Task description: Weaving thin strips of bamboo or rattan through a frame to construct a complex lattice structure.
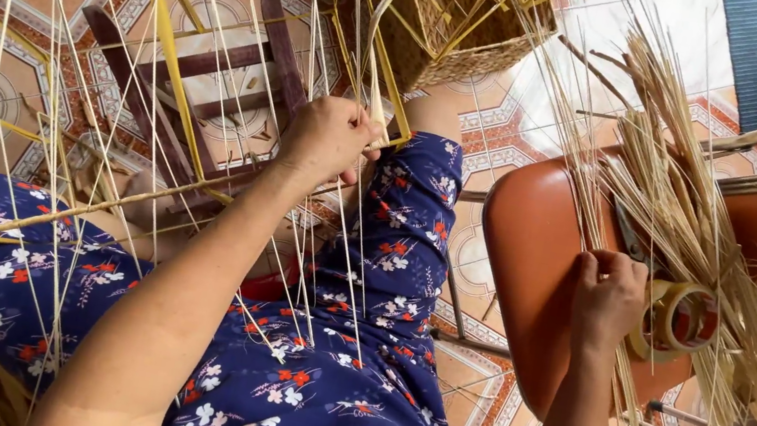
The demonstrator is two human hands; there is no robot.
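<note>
Left hand: closed around the yellow basket frame, steadying it over the lap so the pale weaving strands hang free below.

Right hand: fingers pinched on the dry reed bundle lying across the orange chair seat, tape rolls just beside.

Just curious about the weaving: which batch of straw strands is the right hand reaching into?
The loose bundle of straw lying on the orange chair seat, beside the tape rolls; the other strands hang threaded through the yellow frame.
</note>
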